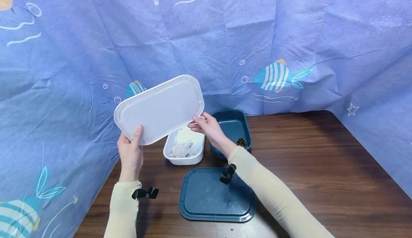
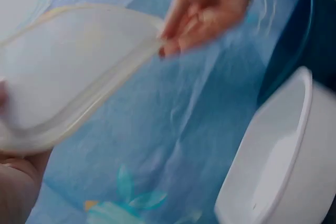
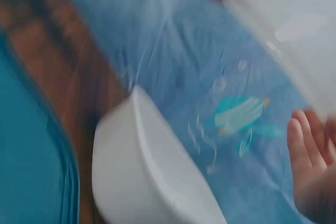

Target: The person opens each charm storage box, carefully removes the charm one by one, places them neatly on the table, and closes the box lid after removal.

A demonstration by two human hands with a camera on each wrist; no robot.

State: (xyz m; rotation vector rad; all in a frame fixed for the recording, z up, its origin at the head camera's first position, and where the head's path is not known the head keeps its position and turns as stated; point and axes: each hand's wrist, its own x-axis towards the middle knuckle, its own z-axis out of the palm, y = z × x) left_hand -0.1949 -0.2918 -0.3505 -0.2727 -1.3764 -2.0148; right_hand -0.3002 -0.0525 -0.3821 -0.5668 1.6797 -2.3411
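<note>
A white rectangular lid (image 1: 161, 109) with rounded corners is held up in the air, tilted, above the table. My left hand (image 1: 130, 154) grips its lower left corner, thumb on the face turned toward me. At the lower right corner, my right hand (image 1: 210, 130) pinches the rim between thumb and fingers. Below the lid stands a white box (image 1: 185, 161), uncovered, with pale star-shaped pieces (image 1: 181, 150) inside; the lid hides part of its back. In the left wrist view, the lid (image 2: 68, 66) spans between both hands.
Right of the white box stands a dark blue box (image 1: 231, 118) with a pine cone (image 1: 242, 143) in it. A dark blue lid (image 1: 215, 195) lies flat nearer me on the brown wooden table (image 1: 305, 166). Blue fish-patterned cloth (image 1: 225, 34) hangs behind and at both sides.
</note>
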